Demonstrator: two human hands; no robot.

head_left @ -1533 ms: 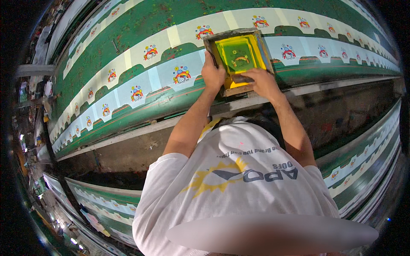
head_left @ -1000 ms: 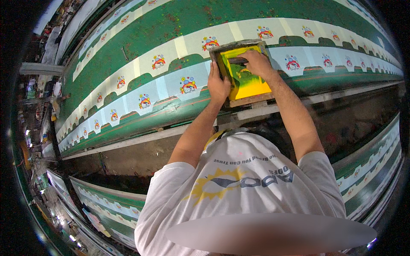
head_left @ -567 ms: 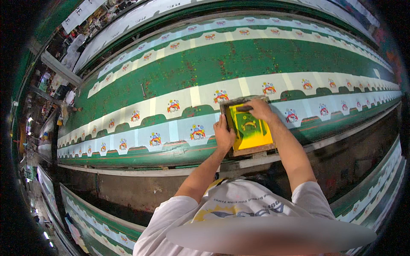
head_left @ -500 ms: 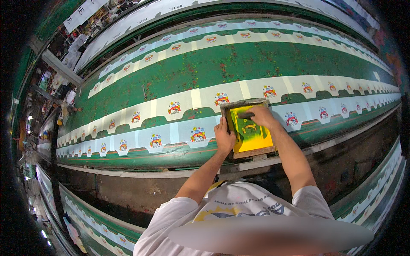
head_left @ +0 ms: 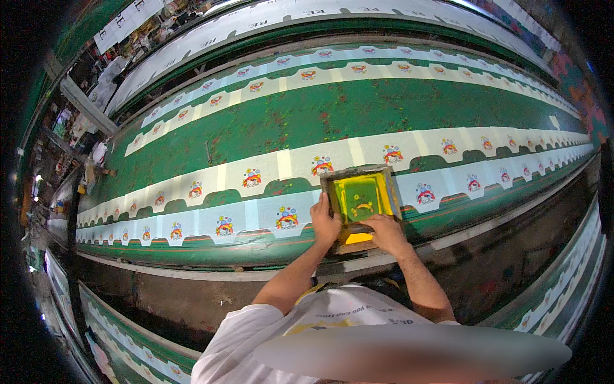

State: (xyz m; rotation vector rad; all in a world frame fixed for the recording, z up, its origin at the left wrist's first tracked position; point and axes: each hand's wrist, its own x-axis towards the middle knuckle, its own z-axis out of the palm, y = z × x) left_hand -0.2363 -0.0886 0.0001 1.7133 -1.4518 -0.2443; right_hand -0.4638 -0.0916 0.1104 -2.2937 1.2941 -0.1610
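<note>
A small wooden screen-printing frame (head_left: 355, 173) lies over the light blue fabric strip (head_left: 256, 221) nearest me. Yellow ink (head_left: 358, 239) pools at the near end of its mesh, and a printed motif shows through the middle. My left hand (head_left: 327, 222) is closed round the frame's left side. Inside the frame, my right hand (head_left: 386, 233) is closed on a dark squeegee (head_left: 355, 228), which lies crosswise near the ink pool. The fingers partly cover the squeegee.
The long green table (head_left: 256, 121) carries a cream fabric strip (head_left: 284, 164) and more strips farther back, all with colourful cartoon prints. A metal wrench (head_left: 208, 152) lies on the green surface. Another table with white cloth (head_left: 281, 25) stands beyond.
My right hand and the squeegee have moved from the frame's far end to its near end. Yellow ink has moved nearer, and more of the green mesh shows. My left hand stays at the frame's left side.
</note>
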